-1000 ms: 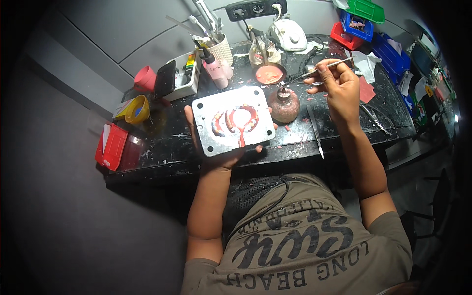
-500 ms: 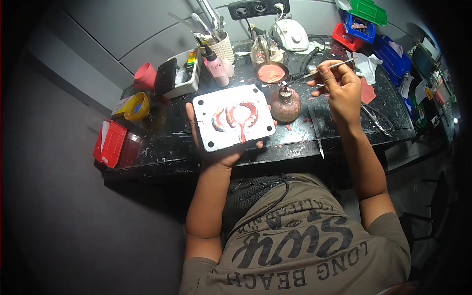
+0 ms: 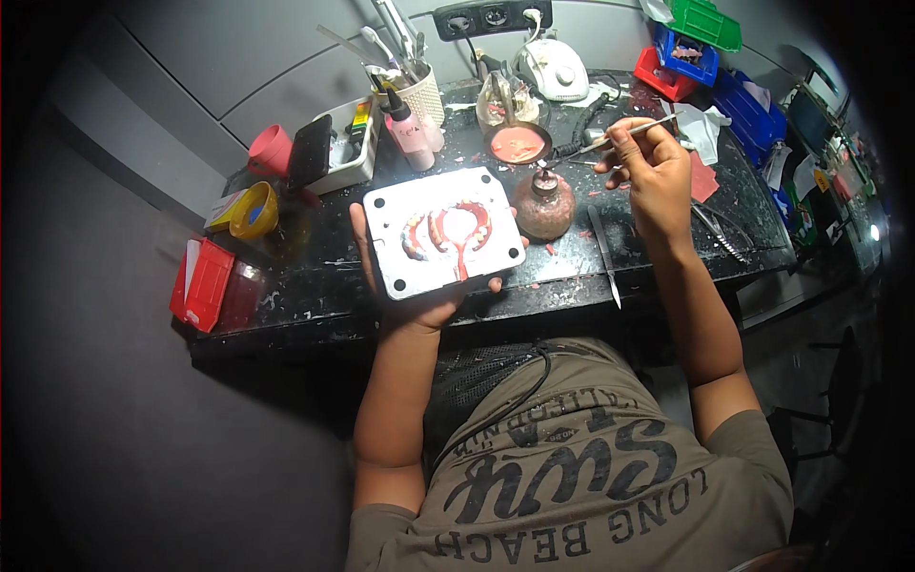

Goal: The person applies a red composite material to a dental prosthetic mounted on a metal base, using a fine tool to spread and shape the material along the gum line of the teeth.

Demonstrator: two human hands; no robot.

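A white plaster-filled denture flask half [image 3: 429, 270] rests on my left hand [image 3: 426, 313], whose fingers wrap its edges from beneath. Set in the plaster are two curved dentures with red wax and pale teeth, and a red wax strip [image 3: 462, 265] runs to the near edge. My right hand [image 3: 658, 170] pinches a thin metal wax carver [image 3: 658, 122] above the bench. The carver's lower end points toward the neck of a round glass spirit burner [image 3: 545, 210]; whether a flame burns there I cannot tell. Beside the burner lies a metal knife [image 3: 603, 253].
Behind the burner sits a small pan of pink wax [image 3: 518, 145]. A pink bottle [image 3: 412, 143], a tool cup [image 3: 424, 100] and a white tray [image 3: 355, 172] stand at the back left. Pink wax sheet [image 3: 702, 181] and metal tongs [image 3: 721, 234] lie right of my right hand.
The whole view has shifted slightly, moving the bench a little leftward in the picture. The flask is still on my left hand, the carver still in my right.
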